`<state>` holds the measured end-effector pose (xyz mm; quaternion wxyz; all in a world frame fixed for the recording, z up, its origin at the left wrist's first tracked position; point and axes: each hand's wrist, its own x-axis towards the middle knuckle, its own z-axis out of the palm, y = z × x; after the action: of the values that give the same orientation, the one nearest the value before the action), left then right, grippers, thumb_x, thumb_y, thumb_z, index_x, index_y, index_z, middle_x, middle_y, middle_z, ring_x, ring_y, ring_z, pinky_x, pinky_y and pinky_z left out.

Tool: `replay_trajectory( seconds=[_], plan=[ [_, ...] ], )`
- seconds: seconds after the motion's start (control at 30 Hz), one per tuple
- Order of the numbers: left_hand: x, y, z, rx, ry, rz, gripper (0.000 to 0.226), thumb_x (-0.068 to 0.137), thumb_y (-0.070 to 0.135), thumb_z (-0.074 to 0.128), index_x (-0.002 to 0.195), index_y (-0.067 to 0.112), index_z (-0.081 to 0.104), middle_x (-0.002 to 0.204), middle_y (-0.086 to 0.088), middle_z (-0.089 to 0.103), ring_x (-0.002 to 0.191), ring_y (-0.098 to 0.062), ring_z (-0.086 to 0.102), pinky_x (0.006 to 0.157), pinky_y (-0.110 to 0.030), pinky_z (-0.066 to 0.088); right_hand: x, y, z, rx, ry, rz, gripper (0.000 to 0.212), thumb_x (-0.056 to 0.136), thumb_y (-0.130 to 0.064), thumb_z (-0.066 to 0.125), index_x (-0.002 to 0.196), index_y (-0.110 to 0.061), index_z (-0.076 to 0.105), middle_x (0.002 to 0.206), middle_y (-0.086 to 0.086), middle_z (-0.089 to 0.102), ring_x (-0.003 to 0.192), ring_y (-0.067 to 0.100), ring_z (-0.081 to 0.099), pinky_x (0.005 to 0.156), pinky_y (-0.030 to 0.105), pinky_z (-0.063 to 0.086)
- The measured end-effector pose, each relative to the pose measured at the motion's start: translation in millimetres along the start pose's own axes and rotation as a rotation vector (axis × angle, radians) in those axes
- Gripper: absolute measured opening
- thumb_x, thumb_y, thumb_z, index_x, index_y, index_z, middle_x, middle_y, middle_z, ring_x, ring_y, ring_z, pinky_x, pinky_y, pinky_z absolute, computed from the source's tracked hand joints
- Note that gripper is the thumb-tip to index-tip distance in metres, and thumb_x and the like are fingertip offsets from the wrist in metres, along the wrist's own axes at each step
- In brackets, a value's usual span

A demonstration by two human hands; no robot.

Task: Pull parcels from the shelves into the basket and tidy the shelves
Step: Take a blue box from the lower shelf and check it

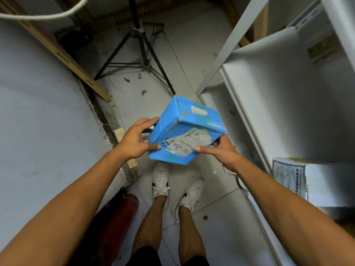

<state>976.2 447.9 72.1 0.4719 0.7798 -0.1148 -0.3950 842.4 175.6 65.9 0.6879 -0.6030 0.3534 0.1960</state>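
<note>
A blue cardboard parcel point(184, 129) with a white shipping label on its near face is held tilted in the air above the floor, in front of my feet. My left hand point(134, 141) grips its left side, thumb on the label face and fingers round the far edge. My right hand point(219, 150) grips its lower right corner, thumb on the label and fingers hidden underneath. A white parcel point(299, 179) with printed text lies on a lower white shelf point(278, 89) at the right. No basket is in view.
White metal shelving runs along the right side. A black tripod point(142, 52) stands on the tiled floor ahead. A grey wall with a wooden strip point(63, 56) is at the left, and a red cylinder point(117, 221) sits low by my left leg.
</note>
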Motion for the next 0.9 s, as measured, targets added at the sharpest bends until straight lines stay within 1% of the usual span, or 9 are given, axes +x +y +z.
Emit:
replay_trajectory(
  seconds=[0.1,0.27,0.43,0.53,0.6,0.67,0.73,0.8,0.9],
  plan=[
    [-2.8,-2.8,3.2,-0.367,-0.179,-0.293,0.076,0.079,-0.002,0.079,0.143,0.031,0.055,0.136,0.009,0.064,0.122,-0.018,0.064,0.103,-0.041,0.052,2.7,-9.5,-1.3,0.045,-0.028,0.010,0.091,0.053,-0.020,0.098,0.134,-0.017,0.057,0.124,0.003,0.071,0.118,0.022,0.066,0.097,0.040,0.057],
    [-1.3,-4.9,5.5,-0.860,-0.219,-0.535,0.046,0.092,0.022,0.057,0.136,0.036,0.059,0.128,0.004,0.070,0.106,-0.019,0.070,0.094,-0.047,0.057,-1.2,-20.9,2.8,0.170,-0.053,-0.027,0.132,0.041,-0.036,0.103,0.155,-0.027,0.037,0.135,0.010,0.062,0.119,0.027,0.065,0.098,0.046,0.055],
    [4.5,-17.6,16.2,-1.029,-0.204,-0.649,0.032,0.096,0.027,0.051,0.122,0.032,0.070,0.111,0.000,0.071,0.090,-0.024,0.065,0.085,-0.043,0.053,-7.0,-30.6,22.5,0.229,0.045,-0.121,0.108,0.056,-0.012,0.092,0.151,-0.026,0.042,0.133,0.007,0.061,0.099,0.017,0.072,0.086,0.034,0.059],
    [5.6,-17.2,14.3,-1.013,-0.164,-0.673,0.025,0.090,0.031,0.060,0.109,0.030,0.076,0.104,0.000,0.068,0.084,-0.021,0.060,0.076,-0.035,0.044,-3.2,-31.9,31.9,0.240,0.069,-0.142,0.109,0.056,-0.017,0.094,0.151,-0.028,0.042,0.132,0.007,0.061,0.096,0.015,0.073,0.080,0.028,0.058],
    [6.0,-13.8,13.0,-0.988,-0.161,-0.661,0.027,0.077,0.036,0.074,0.102,0.027,0.077,0.100,-0.001,0.068,0.082,-0.020,0.060,0.071,-0.032,0.044,-1.3,-33.5,31.2,0.222,0.094,-0.120,0.109,0.061,-0.018,0.092,0.155,-0.028,0.036,0.131,0.007,0.061,0.098,0.014,0.073,0.083,0.030,0.059],
    [9.1,-9.5,12.2,-0.965,-0.148,-0.637,0.024,0.074,0.041,0.076,0.094,0.028,0.077,0.095,-0.001,0.065,0.078,-0.020,0.059,0.068,-0.031,0.043,-0.2,-35.2,27.2,0.235,0.113,-0.073,0.107,0.071,-0.019,0.090,0.158,-0.030,0.029,0.129,0.008,0.063,0.100,0.014,0.073,0.084,0.032,0.060],
    [14.5,-3.2,12.3,-0.944,-0.113,-0.649,0.021,0.082,0.044,0.065,0.090,0.027,0.074,0.087,-0.001,0.059,0.069,-0.020,0.056,0.064,-0.028,0.041,1.9,-40.1,24.2,0.234,0.098,-0.010,0.085,0.086,-0.029,0.079,0.156,-0.032,0.031,0.123,0.004,0.069,0.102,0.013,0.073,0.082,0.031,0.060],
    [20.8,7.0,14.1,-0.898,-0.062,-0.691,0.023,0.086,0.047,0.060,0.090,0.026,0.069,0.074,0.000,0.050,0.055,-0.017,0.050,0.059,-0.024,0.039,5.5,-47.8,25.4,0.174,0.007,0.060,0.060,0.091,-0.049,0.069,0.145,-0.031,0.050,0.120,-0.003,0.073,0.107,0.014,0.072,0.088,0.037,0.060],
    [27.4,25.4,19.4,-0.725,0.053,-0.691,0.029,0.085,0.057,0.062,0.087,0.031,0.073,0.070,-0.001,0.052,0.053,-0.013,0.046,0.055,-0.020,0.034,11.5,-55.8,31.1,0.196,-0.016,0.233,0.047,0.090,-0.062,0.062,0.124,-0.030,0.066,0.111,-0.001,0.077,0.103,0.018,0.074,0.092,0.042,0.060]
  ],
)
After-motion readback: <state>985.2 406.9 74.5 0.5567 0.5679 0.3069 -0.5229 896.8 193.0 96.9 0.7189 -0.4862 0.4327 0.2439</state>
